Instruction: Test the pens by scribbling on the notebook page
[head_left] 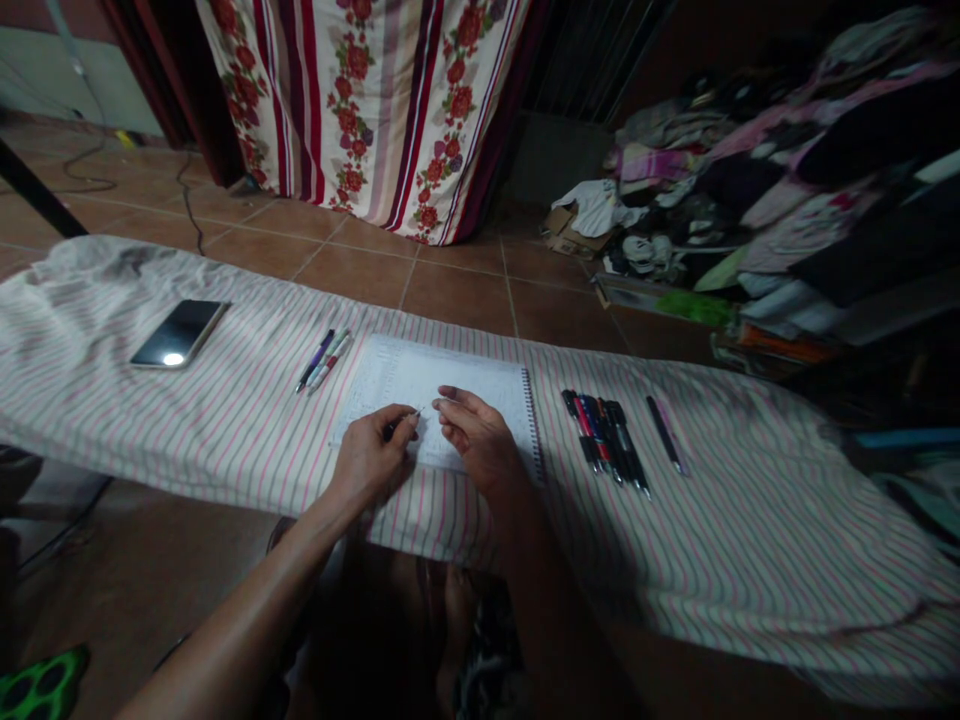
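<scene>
Striped cloth [712,540] covers the surface, its near edge close to the hands; left hand [371,452] is closed in a pinch on a slim pen-like piece [417,412], tip toward the right hand [480,438]; that one is half curled, thumb and fingertips nearly meeting, can't tell if it grips anything; both sit over the spiral notebook [480,375], probably a pale backdrop for small parts; pen cluster [598,435] right, left-side pens [315,361] opposite, likely kept apart for sorting; cloth gaps either side give sideways room; phone [180,335] far left; tiled floor [465,290], then floral curtain [382,110] beyond.
</scene>
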